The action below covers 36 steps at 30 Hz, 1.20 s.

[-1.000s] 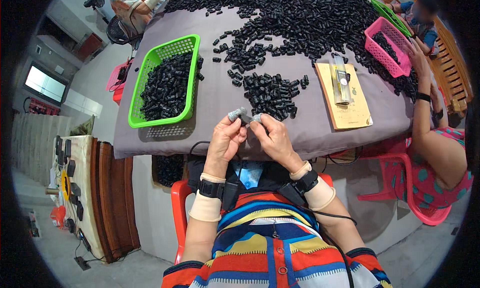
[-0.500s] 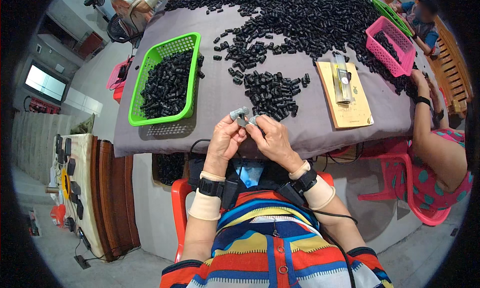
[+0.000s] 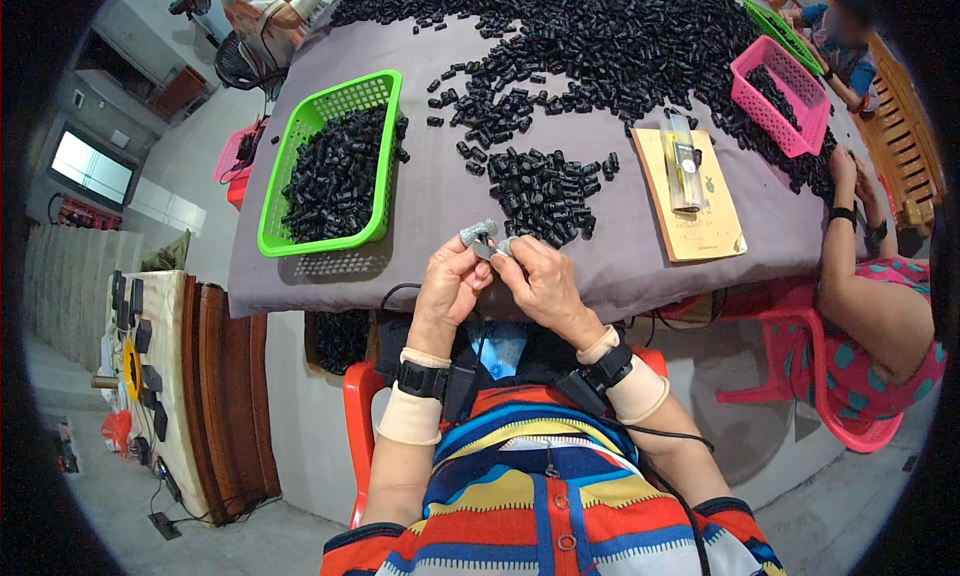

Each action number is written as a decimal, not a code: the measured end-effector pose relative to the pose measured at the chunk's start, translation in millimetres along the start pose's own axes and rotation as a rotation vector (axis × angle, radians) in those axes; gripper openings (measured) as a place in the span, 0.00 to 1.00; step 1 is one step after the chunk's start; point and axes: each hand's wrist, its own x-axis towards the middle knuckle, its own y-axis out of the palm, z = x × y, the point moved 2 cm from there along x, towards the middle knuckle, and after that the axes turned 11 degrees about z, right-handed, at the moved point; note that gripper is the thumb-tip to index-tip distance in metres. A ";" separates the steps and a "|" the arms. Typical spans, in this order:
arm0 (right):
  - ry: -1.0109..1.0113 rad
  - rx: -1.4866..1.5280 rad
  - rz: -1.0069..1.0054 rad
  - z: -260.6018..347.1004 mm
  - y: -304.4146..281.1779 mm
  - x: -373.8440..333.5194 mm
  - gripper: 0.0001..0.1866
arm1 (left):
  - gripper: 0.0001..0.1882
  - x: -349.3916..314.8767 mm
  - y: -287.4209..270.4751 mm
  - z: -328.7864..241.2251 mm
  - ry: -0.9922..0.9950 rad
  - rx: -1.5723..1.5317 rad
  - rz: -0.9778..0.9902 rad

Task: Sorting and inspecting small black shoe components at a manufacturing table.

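Note:
My left hand and my right hand meet over the near edge of the cloth-covered table. Their closed fingertips pinch a small dark piece from both sides; its exact kind is too small to make out. Grey covers wrap the index fingertips. Just beyond my fingers lies a small heap of short black cylindrical parts. A green plastic basket to the left holds many more of the same black parts.
A large spread of black parts covers the far table. At right lie a yellowish pad and a clear case on it. Beyond stands a pink basket, near a co-worker's arm. Another person is at far left.
The small piece has tilted slightly between my fingertips. My hands stay nearly in place. At right, the co-worker's hands have shifted a little beside the pink basket.

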 end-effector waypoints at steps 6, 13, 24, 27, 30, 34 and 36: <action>-0.010 0.015 -0.016 1.8 -0.3 0.4 0.10 | 0.12 -0.8 1.6 -0.6 -0.004 -0.009 -0.019; -0.014 0.019 -0.005 -0.1 -0.1 0.8 0.10 | 0.13 -0.1 0.3 -1.1 -0.015 -0.013 0.007; -0.018 -0.015 0.018 -2.6 0.9 2.3 0.11 | 0.11 -0.3 1.7 -2.2 -0.007 0.024 -0.042; -0.018 -0.022 0.011 -2.2 2.4 2.4 0.11 | 0.11 -0.5 4.2 -2.2 0.000 0.036 -0.046; -0.020 -0.044 -0.003 -1.7 3.6 2.1 0.10 | 0.10 -0.3 6.5 -1.8 0.004 0.055 -0.065; -0.013 -0.074 -0.022 -1.8 5.9 1.8 0.10 | 0.10 0.1 4.4 -2.6 -0.006 0.060 -0.047; -0.013 -0.085 -0.026 -2.4 6.8 1.6 0.10 | 0.11 0.1 4.0 -2.7 -0.015 0.083 -0.042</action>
